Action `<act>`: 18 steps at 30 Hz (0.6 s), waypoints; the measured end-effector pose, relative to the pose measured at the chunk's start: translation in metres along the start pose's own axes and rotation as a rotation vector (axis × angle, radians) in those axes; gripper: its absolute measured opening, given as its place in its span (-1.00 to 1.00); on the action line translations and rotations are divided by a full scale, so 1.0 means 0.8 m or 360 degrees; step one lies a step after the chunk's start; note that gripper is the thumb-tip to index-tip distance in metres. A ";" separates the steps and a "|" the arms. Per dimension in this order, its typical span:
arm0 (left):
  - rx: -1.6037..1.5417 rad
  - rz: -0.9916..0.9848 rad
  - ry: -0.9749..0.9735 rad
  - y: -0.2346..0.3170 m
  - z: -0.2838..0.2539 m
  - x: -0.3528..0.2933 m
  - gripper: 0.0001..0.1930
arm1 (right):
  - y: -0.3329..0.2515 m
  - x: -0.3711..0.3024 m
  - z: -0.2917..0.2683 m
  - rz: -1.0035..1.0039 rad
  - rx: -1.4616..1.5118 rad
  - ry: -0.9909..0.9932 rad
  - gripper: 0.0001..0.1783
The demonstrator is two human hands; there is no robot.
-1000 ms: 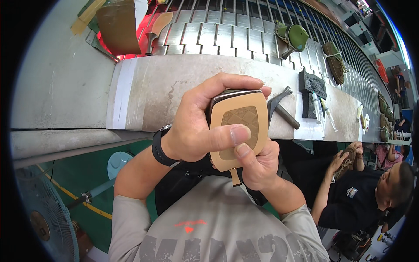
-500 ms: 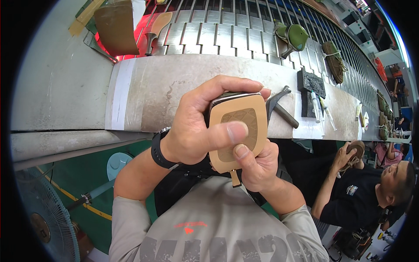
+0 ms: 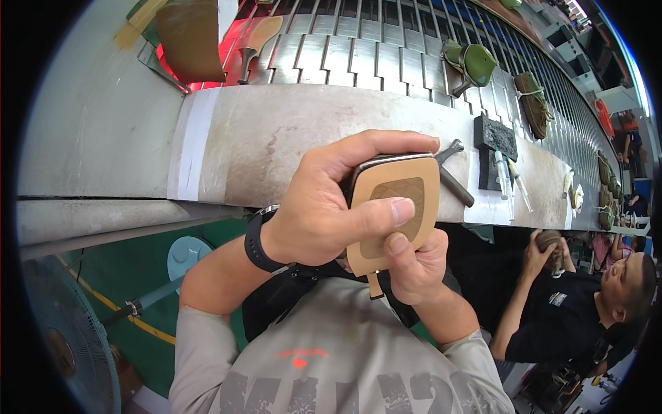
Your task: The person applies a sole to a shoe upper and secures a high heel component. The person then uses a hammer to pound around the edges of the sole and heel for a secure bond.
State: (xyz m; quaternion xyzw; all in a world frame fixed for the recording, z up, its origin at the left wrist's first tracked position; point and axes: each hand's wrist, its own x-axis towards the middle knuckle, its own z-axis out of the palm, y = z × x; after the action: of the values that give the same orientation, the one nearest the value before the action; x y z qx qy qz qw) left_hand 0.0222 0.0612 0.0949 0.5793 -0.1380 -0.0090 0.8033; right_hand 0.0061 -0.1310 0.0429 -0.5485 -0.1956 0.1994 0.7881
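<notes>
A shoe with a tan sole (image 3: pixel 426 196) is held bottom-up above the bench edge, in front of my chest. A brown patterned patch fills the middle of its forepart, and a narrow dark-tipped heel (image 3: pixel 374 284) points toward me. My left hand (image 3: pixel 324 207) wraps round the left side and toe end, its thumb lying across the patch. Close beside it, my right hand (image 3: pixel 417 265) grips the lower right edge, thumb pressed on the sole. Most of the dark upper is hidden behind the sole and my fingers.
A hammer (image 3: pixel 456 186) lies on the bench (image 3: pixel 276 138) just right of the shoe. Beyond are a dark block (image 3: pixel 495 138) and two syringes (image 3: pixel 518 183). Shoes, one green (image 3: pixel 477 65), ride the slatted conveyor (image 3: pixel 365 58). A co-worker (image 3: pixel 572 310) sits right; a fan (image 3: pixel 65 345) stands left.
Both my hands have shifted slightly right and down with the shoe, covering part of the hammer. The co-worker's hands have turned the shoe they hold.
</notes>
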 end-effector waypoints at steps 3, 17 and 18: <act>0.0003 -0.0016 -0.0018 0.000 0.002 0.000 -0.37 | 0.000 0.000 -0.008 -0.0036 -0.0112 -0.0098 -0.51; -0.0322 -0.0257 -0.0015 -0.015 -0.005 0.038 -0.25 | -0.043 0.017 -0.005 0.0294 0.0193 0.0155 -0.55; -0.0368 -0.0178 -0.0101 -0.022 -0.012 0.047 -0.24 | -0.044 0.023 -0.009 0.0301 0.0235 0.0148 -0.53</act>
State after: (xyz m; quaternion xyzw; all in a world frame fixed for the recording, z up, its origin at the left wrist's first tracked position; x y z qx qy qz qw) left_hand 0.0627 0.0577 0.0838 0.4890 -0.1288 -0.0879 0.8583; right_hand 0.0290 -0.1386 0.0756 -0.5137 -0.0911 0.2612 0.8122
